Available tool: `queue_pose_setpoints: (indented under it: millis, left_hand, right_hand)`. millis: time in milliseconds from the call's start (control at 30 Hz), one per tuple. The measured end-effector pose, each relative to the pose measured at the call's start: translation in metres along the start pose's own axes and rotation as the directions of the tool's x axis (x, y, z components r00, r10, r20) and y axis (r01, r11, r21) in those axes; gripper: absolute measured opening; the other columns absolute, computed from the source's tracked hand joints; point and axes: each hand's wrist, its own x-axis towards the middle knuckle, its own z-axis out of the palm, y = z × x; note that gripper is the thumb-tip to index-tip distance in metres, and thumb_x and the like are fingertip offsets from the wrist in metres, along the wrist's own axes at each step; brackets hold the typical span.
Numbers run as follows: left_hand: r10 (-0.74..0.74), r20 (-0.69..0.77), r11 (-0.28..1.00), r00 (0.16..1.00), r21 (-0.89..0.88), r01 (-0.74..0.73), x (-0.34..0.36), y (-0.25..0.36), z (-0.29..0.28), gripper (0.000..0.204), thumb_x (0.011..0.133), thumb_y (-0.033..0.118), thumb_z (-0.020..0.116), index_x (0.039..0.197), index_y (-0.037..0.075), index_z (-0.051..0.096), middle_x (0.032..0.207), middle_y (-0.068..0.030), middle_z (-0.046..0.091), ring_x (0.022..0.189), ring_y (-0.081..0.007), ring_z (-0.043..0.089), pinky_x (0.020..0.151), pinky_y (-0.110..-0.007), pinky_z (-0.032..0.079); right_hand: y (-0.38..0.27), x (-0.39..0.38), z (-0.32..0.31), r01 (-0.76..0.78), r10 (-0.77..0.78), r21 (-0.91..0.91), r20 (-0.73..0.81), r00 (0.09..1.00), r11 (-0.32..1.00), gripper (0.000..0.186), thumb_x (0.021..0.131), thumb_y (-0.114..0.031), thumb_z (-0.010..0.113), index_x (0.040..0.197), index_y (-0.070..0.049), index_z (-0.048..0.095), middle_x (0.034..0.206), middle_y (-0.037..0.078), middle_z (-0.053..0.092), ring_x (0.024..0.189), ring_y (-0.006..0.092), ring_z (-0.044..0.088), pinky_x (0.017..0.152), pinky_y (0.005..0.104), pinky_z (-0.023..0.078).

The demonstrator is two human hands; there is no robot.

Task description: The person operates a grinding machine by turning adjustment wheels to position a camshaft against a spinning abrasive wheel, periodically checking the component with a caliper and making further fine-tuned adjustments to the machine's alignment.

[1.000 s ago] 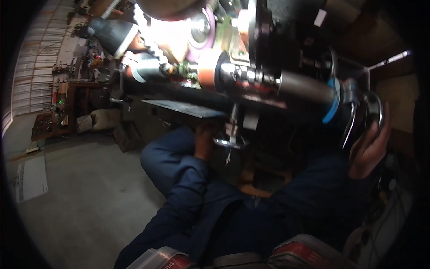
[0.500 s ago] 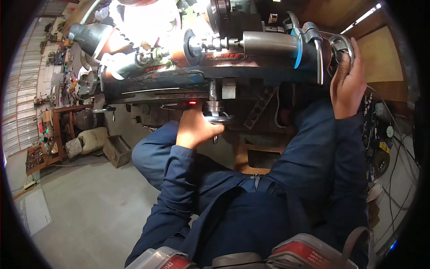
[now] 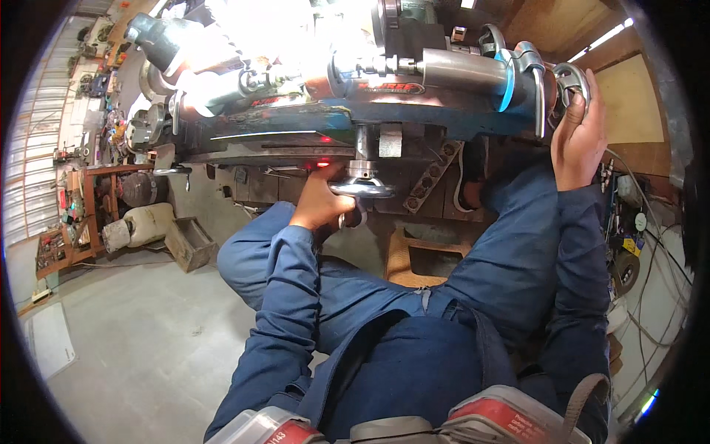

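In front of me stands a grinding machine [image 3: 281, 118] with a long dark blue bed. My left hand [image 3: 318, 203] is closed on the left side of a chrome handwheel [image 3: 373, 190] below the bed, its thumb toward the wheel; some fingers are hidden behind it. At the machine's right end, my right hand [image 3: 578, 144] curls round the rim of a second chrome handwheel [image 3: 571, 76]. Next to that wheel lies a steel cylinder housing [image 3: 466, 72] with a blue band and a clamp lever [image 3: 539, 103]. A bright glare hides the machine's upper middle.
Below the bed lies a perforated metal bar [image 3: 433, 179], with a wooden stool [image 3: 399, 255] between my legs. Left on the floor are a wooden box [image 3: 188, 246] and a pale jug [image 3: 150, 228]. Cables [image 3: 651, 214] hang at the right. A small crank handle [image 3: 187, 180] juts out at the left.
The view has shifted slightly, so the machine sits a little further right, and the glare is stronger. Both hands stay on their handwheels; the front wheel's handle appears slightly turned.
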Motion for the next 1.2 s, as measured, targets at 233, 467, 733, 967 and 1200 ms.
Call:
queue_pose_setpoints:
  millis: [233,467,733,967,1200]
  left_hand:
    - [0.008,0.011,1.000,1.000,0.024,-0.008,0.001,0.014,-0.003,0.075,0.063,0.015,0.078,0.132,-0.003,0.057,0.105,-0.0139,0.070,0.088,-0.0165,0.066,0.084,-0.030,0.052]
    - [0.223,-0.244,0.965,0.944,-0.080,-0.249,-0.061,0.081,-0.105,0.030,0.086,0.013,0.074,0.110,-0.004,0.066,0.101,-0.0148,0.072,0.091,-0.0192,0.069,0.081,-0.031,0.055]
    - [0.638,-0.458,0.684,0.619,0.707,-0.181,0.049,0.076,-0.229,0.035,0.100,0.023,0.057,0.125,-0.002,0.061,0.117,-0.0140,0.068,0.105,-0.0199,0.065,0.090,-0.033,0.050]
    - [0.366,-0.510,0.921,0.779,0.319,-0.224,0.083,0.047,-0.261,0.036,0.099,0.020,0.055,0.130,0.001,0.059,0.120,-0.0114,0.066,0.099,-0.0184,0.065,0.088,-0.032,0.051]
    - [0.357,-0.394,0.925,0.847,0.276,-0.261,0.090,0.061,-0.263,0.035,0.100,0.013,0.049,0.132,0.001,0.059,0.116,-0.0068,0.066,0.094,-0.0131,0.062,0.083,-0.028,0.051]
  right_hand:
    - [-0.001,-0.003,-0.002,-0.070,0.069,0.067,0.027,0.997,0.995,0.040,0.106,-0.027,0.044,0.136,-0.001,0.052,0.121,0.023,0.064,0.107,0.0379,0.066,0.090,0.0405,0.052]
    - [-0.004,0.006,-0.003,-0.060,0.059,0.008,0.047,0.997,0.998,0.037,0.106,-0.023,0.043,0.134,-0.002,0.053,0.121,0.023,0.064,0.108,0.0383,0.065,0.090,0.0413,0.051]
    - [-0.007,0.023,-0.008,-0.082,0.094,-0.084,0.154,0.984,0.993,0.034,0.104,-0.021,0.043,0.131,-0.005,0.057,0.116,0.023,0.067,0.104,0.0418,0.065,0.088,0.0440,0.051]
    - [-0.003,0.049,-0.011,-0.148,0.199,-0.164,0.354,0.914,0.975,0.034,0.104,-0.023,0.044,0.128,-0.004,0.060,0.114,0.025,0.067,0.105,0.0421,0.064,0.090,0.0445,0.050]
    - [0.016,0.077,-0.005,-0.180,0.219,-0.126,0.588,0.778,0.976,0.034,0.101,-0.021,0.046,0.119,0.001,0.064,0.112,0.024,0.068,0.110,0.0392,0.063,0.094,0.0412,0.048]
